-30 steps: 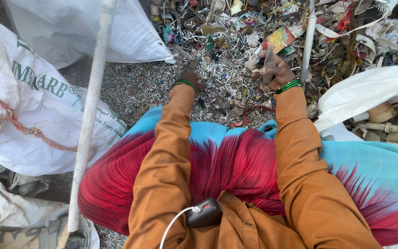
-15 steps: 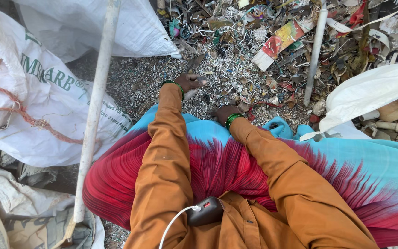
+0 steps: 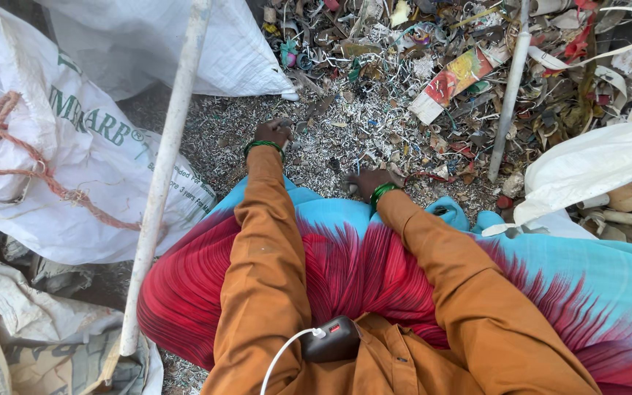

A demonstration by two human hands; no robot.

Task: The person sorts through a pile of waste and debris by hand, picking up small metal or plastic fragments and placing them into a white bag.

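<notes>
My left hand [image 3: 273, 133] rests palm down on a bed of small shredded scrap [image 3: 345, 139], fingers curled into the bits. My right hand [image 3: 371, 181] lies low on the same scrap, close to my lap, fingers bent against the ground; what it grips, if anything, is hidden. Both wrists carry green bangles, and both arms are in orange sleeves. A red and blue pleated cloth [image 3: 374, 271] covers my lap. A colourful flat wrapper piece [image 3: 453, 82] lies among the scrap beyond my right hand.
A large white woven sack [image 3: 60, 153] tied with orange rope sits at left. A white pole [image 3: 166, 168] leans across it. Another thin white pole [image 3: 510, 95] stands at right. A white bag [image 3: 594, 168] with pale scrap pieces is at far right. A dark device with a white cable [image 3: 330, 338] hangs at my chest.
My right hand came down from the raised position by the colourful wrapper piece to the scrap near my lap. My left hand stayed on the scrap.
</notes>
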